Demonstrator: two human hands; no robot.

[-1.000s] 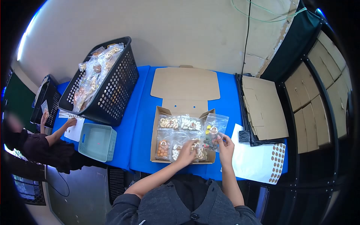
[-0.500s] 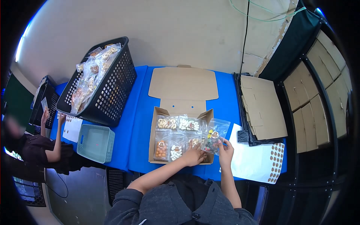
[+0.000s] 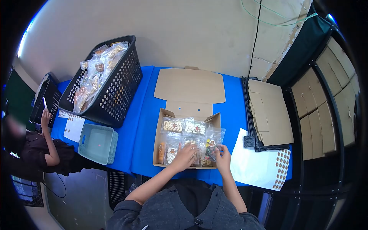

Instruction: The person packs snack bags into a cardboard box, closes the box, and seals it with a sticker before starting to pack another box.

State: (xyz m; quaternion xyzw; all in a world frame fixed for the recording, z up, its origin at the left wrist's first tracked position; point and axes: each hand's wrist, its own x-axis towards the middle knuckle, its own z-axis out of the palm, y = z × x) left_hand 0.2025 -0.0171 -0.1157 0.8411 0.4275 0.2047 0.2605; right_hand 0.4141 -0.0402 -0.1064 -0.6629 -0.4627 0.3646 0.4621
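An open cardboard box (image 3: pixel 156 147) in front of me holds several clear plastic bags: cashew-like pieces (image 3: pixel 172 125), white pieces (image 3: pixel 195 127), more white pieces (image 3: pixel 171 154) and orange ones (image 3: pixel 161 151) pressed against the left wall. My left hand (image 3: pixel 185 157) lies with fingers stretched over the bags in the front middle, gripping none of them visibly. Between thumb and fingers, my right hand (image 3: pixel 223 157) pinches the edge of a clear bag of colourful pieces (image 3: pixel 211 145), tilted over the box's right side. What lies under my left palm is hidden.
A tall black basket (image 3: pixel 119 92) full of bags stands back left, beside a grey-green tray (image 3: pixel 111 143). Flattened cardboard boxes (image 3: pixel 268 111) are stacked at right, near a sticker sheet (image 3: pixel 257 168). Another person (image 3: pixel 42 149) works at far left.
My right hand has brought the colourful bag left and down into the box's right side. My left hand has shifted left, and the orange bag is now squeezed narrower against the left wall.
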